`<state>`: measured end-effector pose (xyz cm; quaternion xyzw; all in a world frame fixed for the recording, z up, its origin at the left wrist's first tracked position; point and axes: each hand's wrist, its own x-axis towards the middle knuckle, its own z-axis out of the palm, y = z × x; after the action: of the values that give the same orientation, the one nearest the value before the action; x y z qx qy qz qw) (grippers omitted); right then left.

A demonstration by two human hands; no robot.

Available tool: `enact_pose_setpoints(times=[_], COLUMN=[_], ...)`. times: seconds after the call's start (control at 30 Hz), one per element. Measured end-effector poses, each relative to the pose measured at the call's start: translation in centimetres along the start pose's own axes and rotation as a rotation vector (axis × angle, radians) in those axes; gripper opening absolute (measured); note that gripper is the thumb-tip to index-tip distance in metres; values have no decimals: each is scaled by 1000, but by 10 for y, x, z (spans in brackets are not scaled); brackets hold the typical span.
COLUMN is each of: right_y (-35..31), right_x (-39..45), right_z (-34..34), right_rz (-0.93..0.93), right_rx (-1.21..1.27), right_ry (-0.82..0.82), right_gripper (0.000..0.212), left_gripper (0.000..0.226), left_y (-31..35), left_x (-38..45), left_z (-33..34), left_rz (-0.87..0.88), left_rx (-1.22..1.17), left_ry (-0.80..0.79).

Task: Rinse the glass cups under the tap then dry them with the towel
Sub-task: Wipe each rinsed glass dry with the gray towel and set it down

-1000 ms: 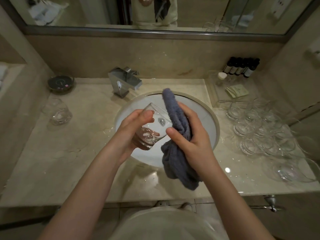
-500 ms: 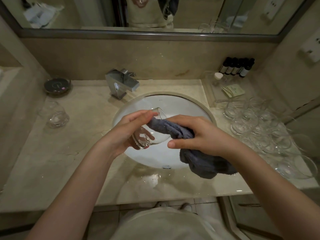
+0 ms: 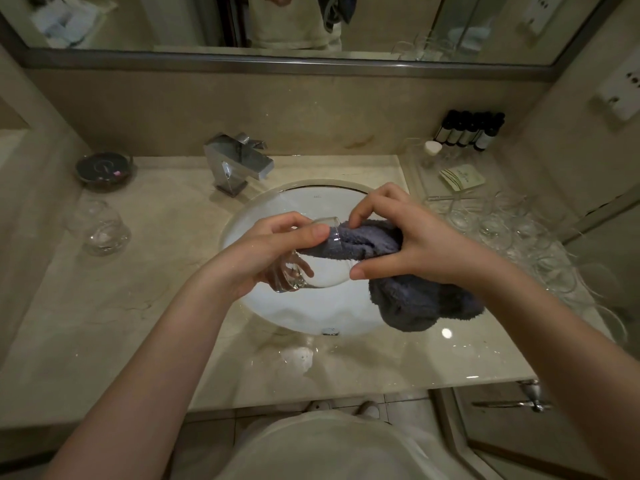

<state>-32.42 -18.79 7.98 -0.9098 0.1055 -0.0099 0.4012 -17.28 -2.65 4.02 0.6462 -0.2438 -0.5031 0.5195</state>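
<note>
A glass cup [image 3: 304, 261] was held on its side over the middle of the sink [image 3: 311, 202], its mouth turned toward the right. It was gripped by the left hand [image 3: 273, 251], with the thumb laid along its upper wall and the fingers curled round its base. One end of a grey towel [image 3: 398, 271] had been pushed into the mouth of the cup. The towel was clamped by the right hand [image 3: 415, 244], the thumb pressed beneath it and the fingers bent over it just beside the rim; the loose end hung below the wrist, over the sink's right edge.

The tap [image 3: 239, 164] stood at the sink's back-left edge; whether water was flowing could not be told. A cluster of glass cups [image 3: 519, 244] was gathered along the right edge of the countertop [image 3: 138, 306]. Two more cups [image 3: 100, 226] stood near its left edge, well apart from the sink. A dark dish [image 3: 104, 168] sat in the back-left corner. A row of dark bottles [image 3: 471, 131] lined the back-right corner, with a clear tray [image 3: 415, 168] just in front of them. A mirror [image 3: 173, 22] ran along the wall behind the countertop.
</note>
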Motion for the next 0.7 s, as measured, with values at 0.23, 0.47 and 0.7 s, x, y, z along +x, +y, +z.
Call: enact_pose_setpoints(times=[0.23, 0.47, 0.7], right_y=[-5, -9, 1], right_x=[2, 3, 9], right_z=[3, 9, 10], right_rz=[-46, -44, -112], right_rx=[-19, -41, -88], right_ry=[100, 145, 81], right_gripper=[49, 52, 38], left_gripper=[59, 55, 51], left_y=[-1, -1, -3], left_x=[2, 7, 5], left_z=[11, 17, 23], left_rz=[7, 4, -89], left_rx=[-87, -203, -282], left_ry=[6, 81, 112])
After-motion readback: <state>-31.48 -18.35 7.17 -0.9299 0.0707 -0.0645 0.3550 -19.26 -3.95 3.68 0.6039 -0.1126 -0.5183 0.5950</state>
